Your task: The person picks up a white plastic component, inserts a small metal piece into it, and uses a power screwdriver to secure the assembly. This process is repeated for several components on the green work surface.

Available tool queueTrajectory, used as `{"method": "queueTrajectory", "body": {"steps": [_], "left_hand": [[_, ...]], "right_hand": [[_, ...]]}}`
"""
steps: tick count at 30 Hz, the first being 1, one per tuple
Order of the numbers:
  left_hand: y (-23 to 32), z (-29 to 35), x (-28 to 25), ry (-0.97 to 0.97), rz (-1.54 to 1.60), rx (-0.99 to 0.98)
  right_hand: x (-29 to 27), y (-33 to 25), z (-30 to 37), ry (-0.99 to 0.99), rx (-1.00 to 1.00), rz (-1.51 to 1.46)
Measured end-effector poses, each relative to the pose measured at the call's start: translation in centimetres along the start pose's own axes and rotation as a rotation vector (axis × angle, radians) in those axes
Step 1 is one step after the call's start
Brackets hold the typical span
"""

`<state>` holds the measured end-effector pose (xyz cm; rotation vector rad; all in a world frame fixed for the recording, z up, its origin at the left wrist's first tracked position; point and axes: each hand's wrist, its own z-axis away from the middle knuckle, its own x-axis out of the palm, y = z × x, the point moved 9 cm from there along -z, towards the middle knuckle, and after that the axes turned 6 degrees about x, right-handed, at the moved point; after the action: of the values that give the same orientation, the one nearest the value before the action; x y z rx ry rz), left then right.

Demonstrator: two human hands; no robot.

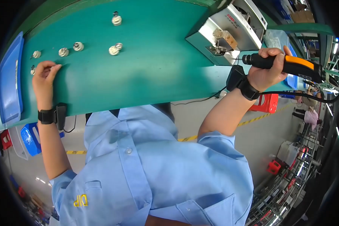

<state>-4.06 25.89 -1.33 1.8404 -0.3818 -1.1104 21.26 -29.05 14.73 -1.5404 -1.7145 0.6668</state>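
Observation:
My right hand (268, 72) is wrapped round a black and orange electric screwdriver (298, 66). Its thin bit points left, at the front of a box-shaped screw feeder (221, 34) with a metal mechanism on its face. Whether the bit touches the feeder I cannot tell. At the left of the bench, my left hand (44, 77) is closed in a pinch; what lies between thumb and finger is too small to make out. Beside it sit small round white parts with metal tops, among them one by the knuckles (32, 70) and another farther off (63, 52).
The green bench mat (139, 81) lies before me. More white parts (116, 19) stand toward its far side. A blue tray (10, 81) lines the left edge. A black cable (305, 94) trails from the right. Under the bench are a red stool (266, 103) and a blue one (30, 139).

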Motion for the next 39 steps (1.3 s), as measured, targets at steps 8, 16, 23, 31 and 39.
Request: {"method": "queueTrajectory", "body": {"steps": [8, 16, 23, 31, 39], "left_hand": [[2.0, -0.9, -0.3, 0.115, -0.062, 0.112], [3.9, -0.4, 0.9, 0.108, 0.090, 0.052], [16.5, 1.6, 4.5, 0.099, -0.622, 0.464], [21.2, -0.5, 20.2, -0.328, -0.718, 0.913], [16.4, -2.8, 18.5, -0.319, -0.974, 0.723]], "right_hand": [[0.0, -0.5, -2.9, -0.255, -0.036, -0.266], [-0.4, -3.3, -3.0, -0.349, -0.034, -0.475], [4.4, -4.1, -2.0, -0.541, 0.019, -0.703], [7.7, -5.1, -1.4, -0.677, 0.044, -0.651], [8.8, -5.5, -2.1, -0.734, 0.026, -0.717]]}}
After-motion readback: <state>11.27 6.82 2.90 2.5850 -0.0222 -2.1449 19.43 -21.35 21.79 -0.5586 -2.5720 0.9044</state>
